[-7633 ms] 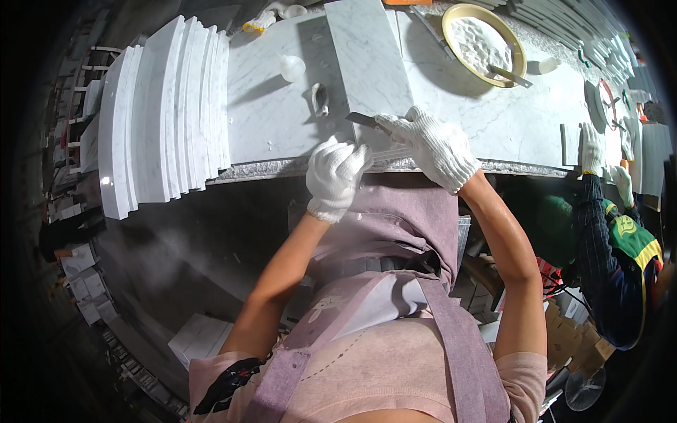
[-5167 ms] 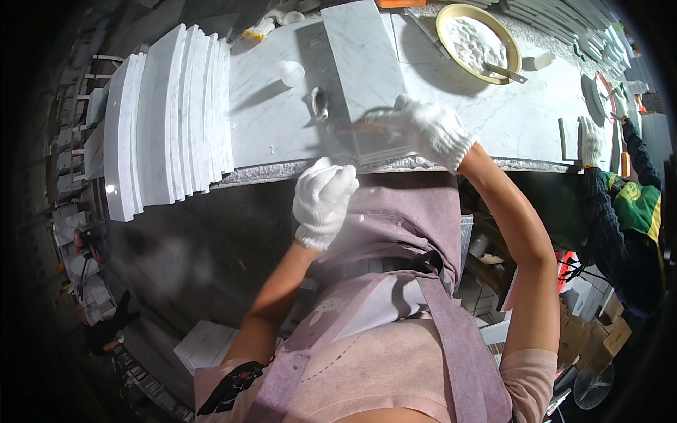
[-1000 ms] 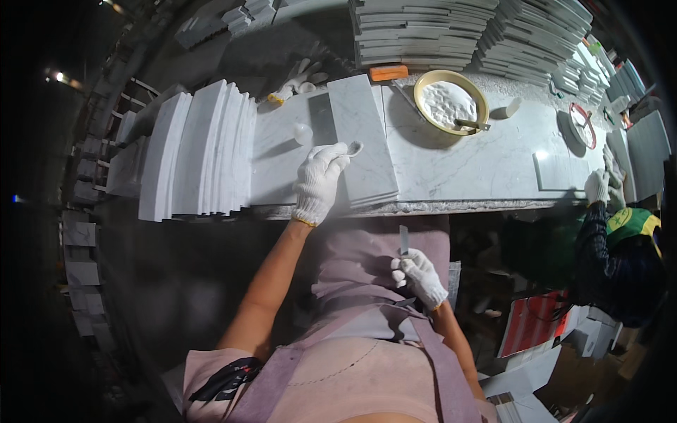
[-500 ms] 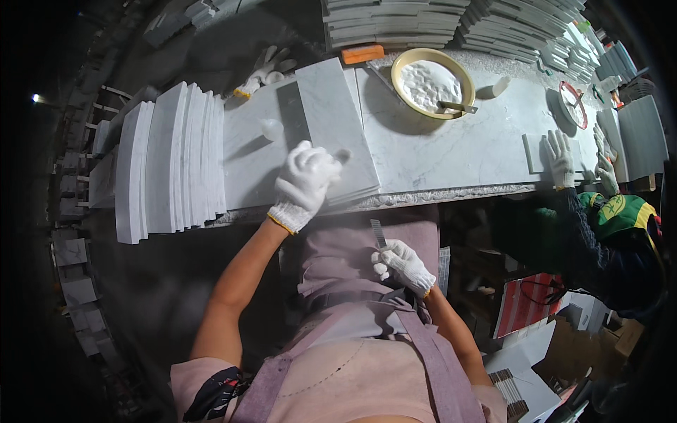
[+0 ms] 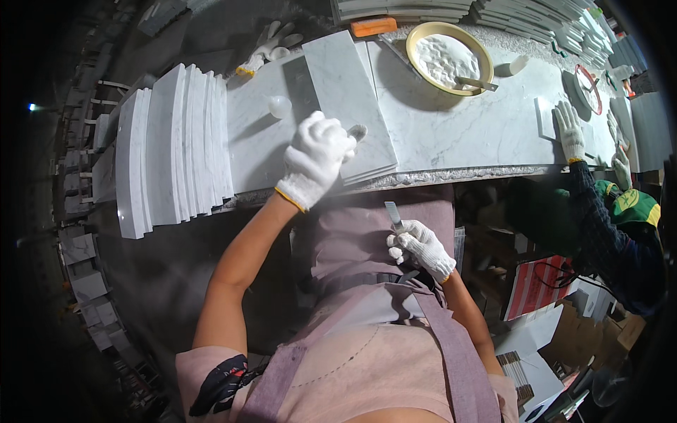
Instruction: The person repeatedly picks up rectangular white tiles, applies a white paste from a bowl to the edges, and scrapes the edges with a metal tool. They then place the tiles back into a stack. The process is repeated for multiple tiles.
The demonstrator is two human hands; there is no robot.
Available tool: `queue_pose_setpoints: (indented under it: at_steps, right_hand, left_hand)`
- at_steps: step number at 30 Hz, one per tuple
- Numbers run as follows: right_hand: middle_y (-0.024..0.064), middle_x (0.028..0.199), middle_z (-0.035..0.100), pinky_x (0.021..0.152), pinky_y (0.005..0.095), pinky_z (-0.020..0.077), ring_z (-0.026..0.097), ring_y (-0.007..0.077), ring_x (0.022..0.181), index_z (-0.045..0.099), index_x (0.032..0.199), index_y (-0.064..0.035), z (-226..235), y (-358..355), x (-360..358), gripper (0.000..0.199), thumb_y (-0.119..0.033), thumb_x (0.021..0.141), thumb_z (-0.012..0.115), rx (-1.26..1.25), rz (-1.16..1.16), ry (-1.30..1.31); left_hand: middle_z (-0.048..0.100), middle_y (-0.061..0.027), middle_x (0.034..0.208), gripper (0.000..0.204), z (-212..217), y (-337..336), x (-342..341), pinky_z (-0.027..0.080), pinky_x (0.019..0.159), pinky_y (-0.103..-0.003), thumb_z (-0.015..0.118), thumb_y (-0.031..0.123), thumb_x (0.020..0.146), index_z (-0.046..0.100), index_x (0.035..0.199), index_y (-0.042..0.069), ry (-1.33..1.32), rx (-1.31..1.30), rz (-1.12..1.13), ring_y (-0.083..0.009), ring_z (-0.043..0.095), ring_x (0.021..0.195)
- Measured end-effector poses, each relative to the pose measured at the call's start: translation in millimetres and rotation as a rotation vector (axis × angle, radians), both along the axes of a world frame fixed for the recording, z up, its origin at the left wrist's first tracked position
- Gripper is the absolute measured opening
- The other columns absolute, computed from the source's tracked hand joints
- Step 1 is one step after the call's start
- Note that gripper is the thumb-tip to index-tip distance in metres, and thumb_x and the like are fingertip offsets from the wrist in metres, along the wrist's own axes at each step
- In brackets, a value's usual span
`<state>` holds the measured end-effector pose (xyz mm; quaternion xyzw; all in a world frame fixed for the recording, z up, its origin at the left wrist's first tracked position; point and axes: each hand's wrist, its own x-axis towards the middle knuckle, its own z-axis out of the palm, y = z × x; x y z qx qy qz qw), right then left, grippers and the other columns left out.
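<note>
While the head view looks down over a pale marble surface (image 5: 451, 134), the left hand (image 5: 315, 158) in a white knit glove lies across the near end of a flat stack of marble tiles (image 5: 350, 99), fingers curled over a small grey object (image 5: 357, 131) at their tips, probably a pad or scrap, too small to tell; the palm seems to pin the stack so it stays put at the surface edge. Right hand (image 5: 421, 248), also gloved, is off the surface, low in front of the apron (image 5: 367, 296), fist closed round a narrow flat blade tool (image 5: 393, 216) that points up, likely parked clear of the stone. Left of the stack, a row of marble slabs (image 5: 173, 148) stands on edge, leaning together, kept within reach. A small white ball-like thing (image 5: 279, 106) sits between slabs and stack. Farther back, a spare pair of gloves (image 5: 271, 44) lies loose, an orange block (image 5: 374, 27) sits at the far edge, and a round yellow-rimmed bowl (image 5: 451, 58) holds white powder or paste with a spatula (image 5: 476, 84) resting in it. At far right, a co-worker's gloved hand (image 5: 568, 130) rests flat on a small tile (image 5: 544, 117), sleeve dark with green.
</note>
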<state>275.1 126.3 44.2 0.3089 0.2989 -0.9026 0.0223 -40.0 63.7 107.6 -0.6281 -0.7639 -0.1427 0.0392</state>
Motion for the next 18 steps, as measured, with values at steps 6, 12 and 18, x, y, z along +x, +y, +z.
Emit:
queue_pose_setpoints:
  at_steps: [6,12,18]
  right_hand:
    - [0.0092,0.105,0.067,0.076,0.0293,0.0574,0.066,0.0164,0.087,0.058,0.124,-0.0015,26,12,18,0.028,-0.017,0.103,0.069,0.028,-0.070,-0.018]
    - [0.0111,0.103,0.073,0.067,0.0325,0.0588,0.072,0.0206,0.081,0.063,0.120,-0.0070,28,28,17,0.025,-0.024,0.103,0.070,0.155,-0.198,-0.004]
    - [0.0099,0.102,0.072,0.065,0.0307,0.0585,0.071,0.0184,0.081,0.062,0.123,-0.0064,29,28,1,0.028,-0.025,0.104,0.069,0.328,-0.259,-0.057]
  left_hand:
    - [0.070,-0.0036,0.100,0.015,-3,-44,8,0.053,0.096,-0.043,0.076,0.009,0.075,0.076,0.088,0.017,0.008,0.110,0.045,-0.0288,0.064,0.107]
    - [0.072,-0.0075,0.118,0.017,-36,-62,-16,0.050,0.097,-0.047,0.075,0.016,0.087,0.077,0.103,0.011,-0.074,0.068,0.391,-0.0305,0.064,0.111]
    - [0.064,-0.0085,0.134,0.026,-26,-60,-8,0.050,0.100,-0.050,0.080,0.032,0.085,0.074,0.099,0.010,0.111,0.119,0.555,-0.0322,0.060,0.119]
